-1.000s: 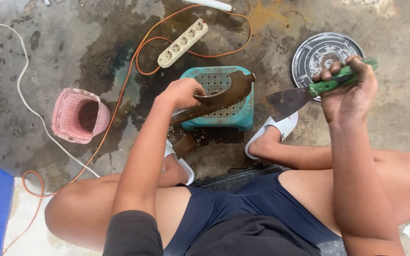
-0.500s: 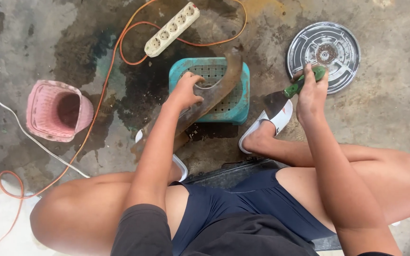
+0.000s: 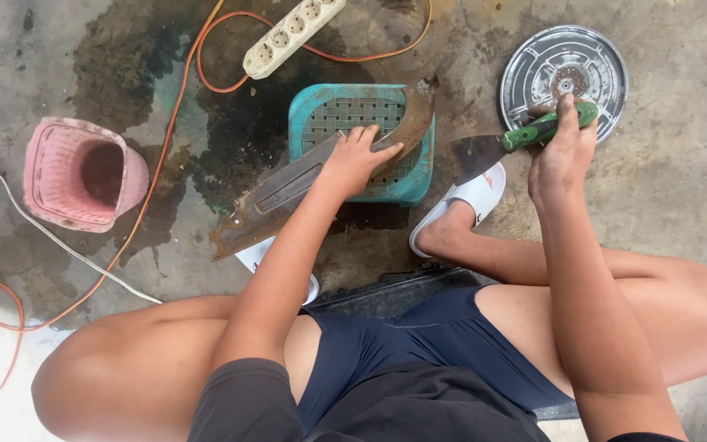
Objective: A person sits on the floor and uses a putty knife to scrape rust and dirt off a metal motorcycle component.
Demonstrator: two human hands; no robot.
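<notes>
Rusty curved metal blade, long and brown with a slot in its middle, lies across one small teal plastic stool with a woven top; its hooked end rises over the far right corner of the stool and its other end hangs down to the left over the wet concrete floor. One left hand lies flat on this blade over the stool, fingers stretched and close together, pressing it down. One right hand is well apart to the right of the blade and is closed around the green handle of one scraper with a dark, wide metal blade, which points left toward the stool without touching it. Just behind this hand lies one round grey metal disc on the floor. I count two white sandals on the feet, one partly hidden under the left arm. One pink plastic basket lies on its side far to the left. One white power strip with one orange cable lies behind the stool, and one white cable crosses the floor at the left.
</notes>
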